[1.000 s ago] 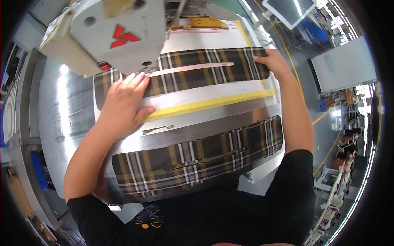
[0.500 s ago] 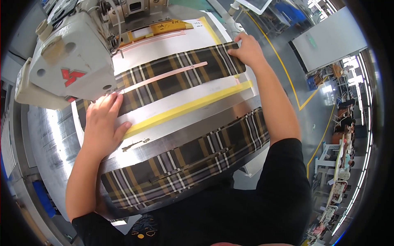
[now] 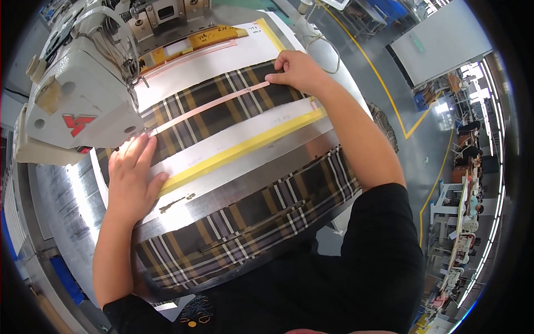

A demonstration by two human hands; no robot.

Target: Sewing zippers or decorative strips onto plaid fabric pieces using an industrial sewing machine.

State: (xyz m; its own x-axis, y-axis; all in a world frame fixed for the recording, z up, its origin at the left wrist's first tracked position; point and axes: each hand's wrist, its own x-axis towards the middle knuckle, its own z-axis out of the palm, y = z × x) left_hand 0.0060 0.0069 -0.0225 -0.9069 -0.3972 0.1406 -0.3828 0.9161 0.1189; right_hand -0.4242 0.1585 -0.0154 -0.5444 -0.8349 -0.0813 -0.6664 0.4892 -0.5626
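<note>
My left hand [image 3: 132, 175] lies flat beside the sewing machine head [image 3: 83, 111], thumb spread, fingertips on a plaid fabric panel [image 3: 183, 132] close to the needle area, which the machine head hides. That panel rests on a white sheet template [image 3: 211, 143] edged with yellow tape. Along the panel's middle runs a narrow pink strip [image 3: 214, 103]. My right hand [image 3: 303, 72] is at the strip's far right end, fingers curled and thumb pressed in against the strip. The thumb covers part of that end.
More plaid fabric [image 3: 245, 228] hangs over the table's near edge, against my body. A yellow-brown template piece [image 3: 206, 39] sits near the machine's back. A white cord [image 3: 334, 53] loops at the table's right. Beyond are a grey floor and other workstations [image 3: 467, 222].
My right hand has left the panel's far right corner and moved left to the end of the pink strip. My left hand stays beside the machine head. The view has shifted slightly.
</note>
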